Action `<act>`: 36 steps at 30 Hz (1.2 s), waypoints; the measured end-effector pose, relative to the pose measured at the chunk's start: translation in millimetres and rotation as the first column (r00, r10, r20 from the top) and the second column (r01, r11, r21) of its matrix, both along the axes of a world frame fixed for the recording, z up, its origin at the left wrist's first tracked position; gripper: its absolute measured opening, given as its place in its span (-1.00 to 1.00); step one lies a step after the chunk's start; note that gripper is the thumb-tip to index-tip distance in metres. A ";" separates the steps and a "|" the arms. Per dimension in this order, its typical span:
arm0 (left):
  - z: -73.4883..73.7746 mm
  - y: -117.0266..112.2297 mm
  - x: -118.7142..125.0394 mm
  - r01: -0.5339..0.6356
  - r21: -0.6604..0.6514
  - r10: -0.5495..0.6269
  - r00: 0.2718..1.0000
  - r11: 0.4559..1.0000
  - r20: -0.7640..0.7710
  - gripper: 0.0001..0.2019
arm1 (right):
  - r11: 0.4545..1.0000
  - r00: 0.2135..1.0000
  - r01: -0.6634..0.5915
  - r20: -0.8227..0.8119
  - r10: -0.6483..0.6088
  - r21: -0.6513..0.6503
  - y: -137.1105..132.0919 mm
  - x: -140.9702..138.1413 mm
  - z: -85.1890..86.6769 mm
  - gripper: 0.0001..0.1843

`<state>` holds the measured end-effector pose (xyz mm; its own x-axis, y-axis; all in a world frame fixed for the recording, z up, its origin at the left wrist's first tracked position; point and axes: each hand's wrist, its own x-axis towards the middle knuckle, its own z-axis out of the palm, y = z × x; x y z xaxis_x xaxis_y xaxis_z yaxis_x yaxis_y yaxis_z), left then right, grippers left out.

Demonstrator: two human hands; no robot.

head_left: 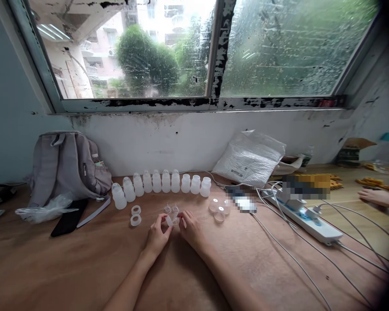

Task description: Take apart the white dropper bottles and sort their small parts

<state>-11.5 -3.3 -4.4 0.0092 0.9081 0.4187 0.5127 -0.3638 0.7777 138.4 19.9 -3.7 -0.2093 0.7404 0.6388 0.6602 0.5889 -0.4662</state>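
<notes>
My left hand [157,236] and my right hand [190,228] meet at the middle of the brown table [84,268]. Together they pinch a small clear plastic part [172,221] between their fingertips. Just beyond the fingers lie two small clear valve pieces [171,209]. Two white rings [135,215] rest to the left of my hands. Three clear round discs [218,209] sit to the right. A curved row of several translucent white bottles [162,183] stands behind all of this, near the wall.
A grey backpack [66,166] leans at the back left, with a black phone [69,222] and a crumpled plastic bag [43,211] before it. A white bag [249,157], a power strip [306,220] and cables lie right. Another person's hand [377,198] rests at far right.
</notes>
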 end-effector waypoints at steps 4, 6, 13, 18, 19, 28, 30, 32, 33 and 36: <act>-2.1 0.8 -0.2 0.058 -0.012 -0.057 0.993 0.998 0.100 -0.71 | 0.998 0.997 -0.058 -0.046 0.058 -0.012 -9.3 -8.4 2.5 -0.79; -1.6 0.5 0.1 0.065 -0.006 -0.064 0.991 0.998 0.113 -0.70 | 0.997 0.994 -0.068 -0.093 0.065 -0.026 -9.8 -9.7 1.8 -0.80; 1.2 -2.3 2.8 0.077 0.043 -0.080 0.995 0.996 0.064 -0.67 | 0.996 0.979 -0.029 -0.202 0.012 -0.084 -9.4 -8.1 5.1 -0.88; 0.4 -2.6 3.0 0.110 0.040 -0.112 0.992 0.993 0.052 -0.61 | 0.949 0.920 -0.250 -0.352 0.171 -0.193 -16.6 -11.6 12.7 -0.80; 1.5 -2.8 2.6 0.108 0.049 -0.110 0.993 0.993 0.040 -0.60 | 0.931 0.897 -0.292 -0.401 0.186 -0.220 -17.4 -12.5 13.4 -0.78; 9.5 -3.6 2.1 0.143 0.122 -0.134 0.988 0.982 -0.081 -0.58 | 0.778 0.679 -0.453 -0.734 -0.014 -0.434 -5.6 -8.7 12.2 -0.79; 10.6 -4.8 3.3 0.156 0.118 -0.146 0.985 0.981 -0.089 -0.57 | 0.685 0.632 -0.547 -0.774 -0.040 -0.481 -3.0 -8.8 10.5 -0.76; 12.7 -6.3 3.8 0.136 0.094 -0.128 0.988 0.986 -0.087 -0.58 | 0.680 0.612 -0.556 -0.789 -0.054 -0.477 -2.0 -10.0 9.2 -0.76; 13.8 -6.9 3.7 0.130 0.066 -0.125 0.989 0.989 -0.073 -0.59 | 0.699 0.611 -0.540 -0.789 -0.056 -0.468 -2.1 -10.8 8.9 -0.75; 15.2 -6.9 2.2 0.154 -0.061 -0.153 0.988 0.986 0.021 -0.65 | 0.750 0.638 -0.488 -0.769 -0.044 -0.447 -3.9 -13.0 9.1 -0.75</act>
<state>-9.3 -10.2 10.8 0.1446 0.9208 0.3623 0.4415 -0.3877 0.8092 125.4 16.1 5.4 -0.1137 0.9861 0.1214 -0.1442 0.1045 -0.9840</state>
